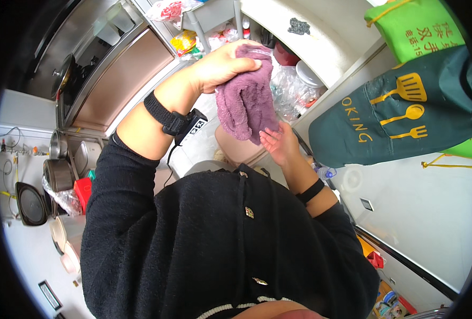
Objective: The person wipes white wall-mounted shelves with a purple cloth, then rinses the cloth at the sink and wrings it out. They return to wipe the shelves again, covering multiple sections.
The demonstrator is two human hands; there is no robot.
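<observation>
A purple terry cloth (247, 99) hangs folded in front of me. My left hand (224, 65) grips its upper end, with the thumb lying over the front. At the cloth's lower right corner is my right hand (280, 143), palm turned up, its fingertips against the edge. Whether those fingers pinch the fabric cannot be told. A black strap with a small device (190, 123) and a cable circles my left forearm. Another black band (311, 191) is on my right one.
A green cooking apron (363, 115) with yellow utensil prints hangs at right, near a bright green bag (415, 32). A white countertop (304, 28) bears a dark scouring pad (298, 26). A stove with a lidded pan (65, 73) and a pinkish bin (236, 145) also stand here.
</observation>
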